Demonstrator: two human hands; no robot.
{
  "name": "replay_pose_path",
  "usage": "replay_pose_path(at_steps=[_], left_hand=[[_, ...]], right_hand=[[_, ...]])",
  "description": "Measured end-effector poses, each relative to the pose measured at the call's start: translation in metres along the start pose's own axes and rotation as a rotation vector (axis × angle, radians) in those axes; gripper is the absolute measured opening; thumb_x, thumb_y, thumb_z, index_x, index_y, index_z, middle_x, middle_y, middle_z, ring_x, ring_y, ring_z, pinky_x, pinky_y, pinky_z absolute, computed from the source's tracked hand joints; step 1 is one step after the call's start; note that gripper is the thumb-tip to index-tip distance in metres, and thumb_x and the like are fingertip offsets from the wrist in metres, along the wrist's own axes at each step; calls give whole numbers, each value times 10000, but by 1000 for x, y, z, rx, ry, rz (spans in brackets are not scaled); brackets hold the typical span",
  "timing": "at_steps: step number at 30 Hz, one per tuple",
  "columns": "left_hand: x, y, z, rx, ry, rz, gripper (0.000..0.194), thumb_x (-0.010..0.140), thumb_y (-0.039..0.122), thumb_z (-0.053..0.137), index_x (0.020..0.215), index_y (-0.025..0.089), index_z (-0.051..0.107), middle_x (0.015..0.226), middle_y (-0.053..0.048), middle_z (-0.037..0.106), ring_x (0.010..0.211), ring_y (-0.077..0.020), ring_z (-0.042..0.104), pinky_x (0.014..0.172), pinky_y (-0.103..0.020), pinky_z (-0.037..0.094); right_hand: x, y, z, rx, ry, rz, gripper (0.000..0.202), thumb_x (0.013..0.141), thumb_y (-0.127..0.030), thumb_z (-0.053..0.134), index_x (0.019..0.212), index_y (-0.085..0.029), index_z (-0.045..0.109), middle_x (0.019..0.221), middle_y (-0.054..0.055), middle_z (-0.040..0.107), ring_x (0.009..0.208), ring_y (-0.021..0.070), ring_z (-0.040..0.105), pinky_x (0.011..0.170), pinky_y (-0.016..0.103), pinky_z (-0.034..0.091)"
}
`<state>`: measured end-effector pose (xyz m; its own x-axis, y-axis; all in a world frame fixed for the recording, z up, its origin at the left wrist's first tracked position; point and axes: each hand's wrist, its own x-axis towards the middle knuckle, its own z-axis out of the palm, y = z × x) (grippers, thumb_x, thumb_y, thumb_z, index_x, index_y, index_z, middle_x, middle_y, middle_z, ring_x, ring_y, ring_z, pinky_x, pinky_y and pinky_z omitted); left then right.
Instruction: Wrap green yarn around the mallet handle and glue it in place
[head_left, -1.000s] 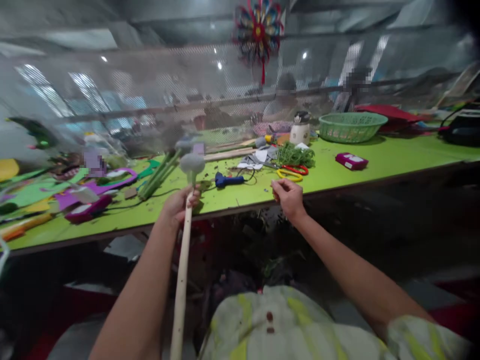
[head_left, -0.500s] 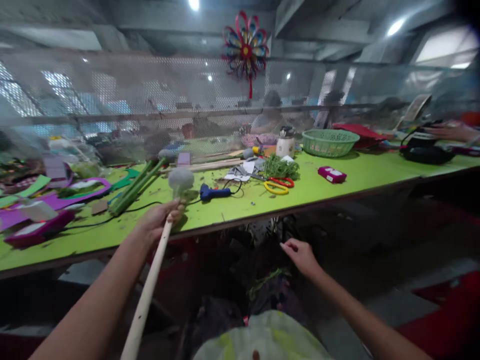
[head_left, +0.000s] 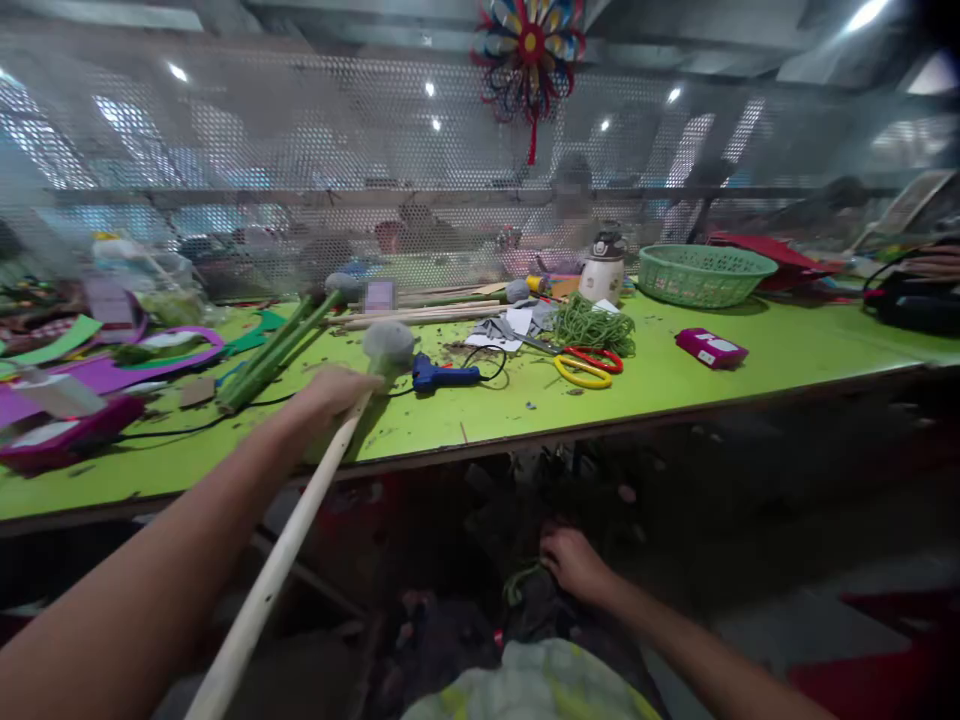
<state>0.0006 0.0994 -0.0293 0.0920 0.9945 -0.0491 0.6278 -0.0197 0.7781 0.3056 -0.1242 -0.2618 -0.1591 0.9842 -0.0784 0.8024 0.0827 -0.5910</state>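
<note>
My left hand is wrapped round a pale wooden stick, close to its far end. A rounded grey head tops the stick, just above the table edge; the stick's near end runs down towards me at lower left. Low over my lap is my right hand, its fingers curled down. A piece of green string lies against those fingertips, but whether they grip it is hidden in shadow. On the table beyond the left hand lies a blue glue gun with a black cord.
The green table holds yellow-and-red-handled scissors, a bundle of green string, a magenta box, a green basket and a white jar. Green stalks and purple pieces lie left. A mesh screen stands behind.
My right hand has moved down and slightly left to the green string on my lap. The left hand keeps its hold on the stick. The view has tilted down.
</note>
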Motion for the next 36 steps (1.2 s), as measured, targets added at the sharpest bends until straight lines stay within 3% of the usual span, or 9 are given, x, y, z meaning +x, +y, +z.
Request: replay_pose_path(at_steps=[3, 7, 9, 13, 17, 22, 26, 31, 36], left_hand=[[-4, 9, -2, 266, 11, -96, 321, 869, 327, 561, 1134, 145, 569, 1147, -64, 591, 971, -247, 599, 805, -421, 513], [-11, 15, 0, 508, 41, -78, 310, 869, 359, 555, 1095, 148, 584, 1095, -57, 612, 939, -223, 609, 798, -409, 507], [-16, 14, 1, 593, 61, -50, 310, 861, 404, 548, 998, 137, 622, 986, -62, 647, 887, -221, 623, 767, -386, 499], [-28, 12, 0, 701, 112, 26, 419, 831, 511, 503, 815, 124, 664, 812, -138, 682, 826, -312, 640, 663, -358, 451], [-40, 11, 0, 749, 156, 57, 468, 823, 545, 498, 951, 118, 641, 899, -165, 682, 854, -315, 635, 664, -360, 456], [-46, 7, 7, 764, 152, 38, 304, 880, 350, 542, 1108, 150, 573, 1079, -77, 618, 912, -200, 616, 782, -400, 510], [-31, 7, 3, 740, 209, 23, 319, 877, 310, 555, 1156, 156, 551, 1154, -92, 587, 974, -222, 600, 804, -417, 511], [10, 18, -7, 674, 257, -11, 324, 871, 303, 566, 1164, 165, 548, 1167, -89, 580, 988, -225, 596, 809, -412, 510], [47, 27, 5, 593, 250, -35, 328, 872, 302, 565, 1166, 157, 547, 1168, -94, 579, 983, -224, 597, 808, -412, 511]], right_hand=[[-3, -1, -5, 107, -7, -12, 141, 758, -113, 568, 720, -152, 698, 763, 48, 690, 781, 191, 623, 716, 252, 432], [-12, -16, -21, 272, 50, -19, 252, 856, -214, 483, 743, -138, 694, 597, 9, 652, 569, 153, 595, 542, 217, 429], [-15, -25, -32, 337, 103, -28, 264, 865, -251, 477, 757, -138, 690, 613, 10, 654, 560, 153, 586, 525, 220, 428], [-19, -43, -60, 427, 184, -63, 245, 853, -278, 498, 783, -150, 694, 713, 33, 687, 667, 181, 617, 596, 246, 461], [-22, -64, -89, 458, 237, -96, 228, 836, -299, 529, 762, -166, 698, 727, 31, 686, 714, 193, 612, 649, 264, 464], [-24, -75, -106, 466, 288, -100, 227, 824, -325, 544, 735, -171, 685, 639, 0, 619, 595, 154, 539, 562, 243, 419], [-25, -67, -100, 482, 295, -59, 269, 823, -363, 531, 703, -163, 665, 540, -24, 531, 480, 126, 447, 457, 228, 348], [-23, -53, -84, 489, 297, -10, 289, 815, -387, 521, 677, -165, 644, 550, -18, 524, 500, 135, 449, 465, 233, 341], [-19, -38, -68, 481, 287, 28, 300, 819, -390, 491, 661, -176, 630, 562, -6, 540, 523, 158, 485, 493, 247, 367]])
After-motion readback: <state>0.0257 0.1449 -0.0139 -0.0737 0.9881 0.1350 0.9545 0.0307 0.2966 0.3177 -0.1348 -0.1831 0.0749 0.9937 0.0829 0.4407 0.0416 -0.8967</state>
